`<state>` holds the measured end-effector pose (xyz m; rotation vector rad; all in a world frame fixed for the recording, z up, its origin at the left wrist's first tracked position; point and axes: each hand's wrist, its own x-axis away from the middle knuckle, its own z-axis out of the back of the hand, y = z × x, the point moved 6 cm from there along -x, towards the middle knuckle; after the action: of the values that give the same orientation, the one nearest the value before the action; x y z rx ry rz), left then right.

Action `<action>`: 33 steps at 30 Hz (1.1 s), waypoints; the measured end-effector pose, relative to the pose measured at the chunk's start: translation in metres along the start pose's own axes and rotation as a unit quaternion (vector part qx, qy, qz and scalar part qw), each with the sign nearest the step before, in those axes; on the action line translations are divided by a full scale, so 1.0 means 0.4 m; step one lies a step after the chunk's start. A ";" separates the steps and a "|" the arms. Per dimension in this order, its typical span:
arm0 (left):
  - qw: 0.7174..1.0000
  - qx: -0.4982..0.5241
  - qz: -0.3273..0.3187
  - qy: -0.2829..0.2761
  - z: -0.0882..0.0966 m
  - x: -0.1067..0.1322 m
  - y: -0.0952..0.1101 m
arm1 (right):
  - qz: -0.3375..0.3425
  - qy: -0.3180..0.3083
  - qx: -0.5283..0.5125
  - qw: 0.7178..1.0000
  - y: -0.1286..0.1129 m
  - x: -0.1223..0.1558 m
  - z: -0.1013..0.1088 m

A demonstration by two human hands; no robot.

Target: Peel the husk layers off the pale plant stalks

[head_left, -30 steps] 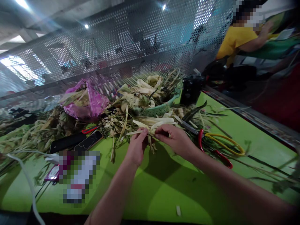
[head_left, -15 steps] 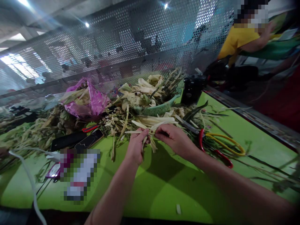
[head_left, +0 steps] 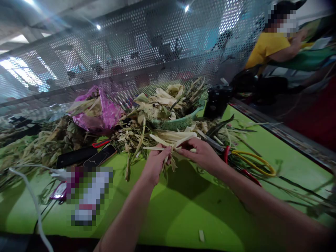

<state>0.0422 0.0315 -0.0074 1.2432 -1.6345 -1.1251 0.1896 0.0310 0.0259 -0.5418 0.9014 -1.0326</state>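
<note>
Pale, dried corn husk strips (head_left: 181,140) cross and fan out between my two hands above the green table (head_left: 168,217). My left hand (head_left: 156,162) pinches them from the left, thumb on top, and loose ends hang below it. From the right, my right hand (head_left: 201,151) has its thumb and fingers closed on the strips close to where they cross. More long husks (head_left: 172,135) lie just behind my hands. Red-handled scissors (head_left: 226,154) rest right of my right hand, partly behind my forearm, beside a yellow-handled pair (head_left: 254,164).
A green basket (head_left: 173,124) heaped with husks stands behind, next to a black container (head_left: 217,99). Left of it are a pink plastic bag (head_left: 105,115), a phone (head_left: 100,155), a red-handled tool (head_left: 101,143) and a white cable (head_left: 31,199). A person in yellow (head_left: 270,45) sits far right.
My right hand has turned and its fingers have shifted slightly right along the strips. The strips now cross more openly between my hands. My left hand stays nearly in place.
</note>
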 end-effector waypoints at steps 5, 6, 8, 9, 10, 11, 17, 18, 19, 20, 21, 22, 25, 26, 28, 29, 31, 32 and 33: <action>0.989 -0.139 -0.011 -0.050 -0.014 -0.001 -0.016 | -0.016 0.011 -0.057 0.998 -0.005 -0.004 0.009; 0.986 -0.153 -0.013 -0.058 -0.017 -0.001 -0.019 | -0.016 0.013 -0.057 0.998 -0.007 -0.004 0.009; 0.984 -0.166 -0.022 -0.067 -0.022 0.001 -0.020 | -0.017 0.018 -0.056 0.998 -0.009 -0.002 0.010; 0.983 -0.167 -0.025 -0.070 -0.024 0.002 -0.019 | -0.020 0.021 -0.055 0.998 -0.009 -0.001 0.010; 0.983 -0.166 -0.025 -0.074 -0.026 0.004 -0.017 | -0.024 0.024 -0.055 0.998 -0.008 0.001 0.009; 0.983 -0.162 -0.022 -0.077 -0.028 0.006 -0.016 | -0.031 0.027 -0.057 0.998 -0.005 0.002 0.008; 0.989 -0.118 -0.024 -0.085 -0.041 0.013 -0.005 | -0.100 0.053 -0.176 0.978 0.026 0.004 0.000; 0.989 -0.116 -0.023 -0.084 -0.042 0.014 -0.006 | -0.109 0.048 -0.194 0.974 0.030 0.003 -0.002; 0.989 -0.119 -0.022 -0.080 -0.040 0.014 -0.008 | -0.113 0.038 -0.204 0.972 0.032 0.002 -0.004; 0.989 -0.126 -0.024 -0.074 -0.038 0.014 -0.010 | -0.112 0.024 -0.205 0.972 0.032 0.001 -0.006; 0.988 -0.135 -0.027 -0.070 -0.036 0.013 -0.012 | -0.109 0.011 -0.204 0.973 0.031 0.000 -0.007; 0.987 -0.145 -0.032 -0.068 -0.034 0.012 -0.013 | -0.107 0.000 -0.206 0.973 0.028 0.000 -0.008; 0.985 -0.148 -0.045 -0.082 -0.038 0.009 -0.012 | -0.115 -0.029 -0.248 0.962 0.020 0.002 -0.015; 0.985 -0.143 -0.047 -0.089 -0.041 0.009 -0.011 | -0.121 -0.035 -0.262 0.957 0.018 0.003 -0.018; 0.985 -0.137 -0.049 -0.096 -0.048 0.009 -0.008 | -0.129 -0.045 -0.270 0.953 0.016 0.004 -0.023; 0.985 -0.137 -0.045 -0.099 -0.051 0.010 -0.007 | -0.130 -0.046 -0.265 0.954 0.017 0.003 -0.023; 0.985 -0.138 -0.031 -0.102 -0.055 0.012 -0.007 | -0.127 -0.043 -0.250 0.959 0.019 0.001 -0.021; 0.985 -0.137 -0.024 -0.103 -0.057 0.013 -0.008 | -0.125 -0.046 -0.244 0.961 0.019 0.001 -0.021; 0.985 -0.135 -0.016 -0.105 -0.058 0.015 -0.009 | -0.122 -0.047 -0.241 0.962 0.019 0.000 -0.021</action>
<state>0.0638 0.0208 -0.0034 1.0057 -1.5526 -1.4851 0.1864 0.0344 0.0154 -1.1263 1.0229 -0.9965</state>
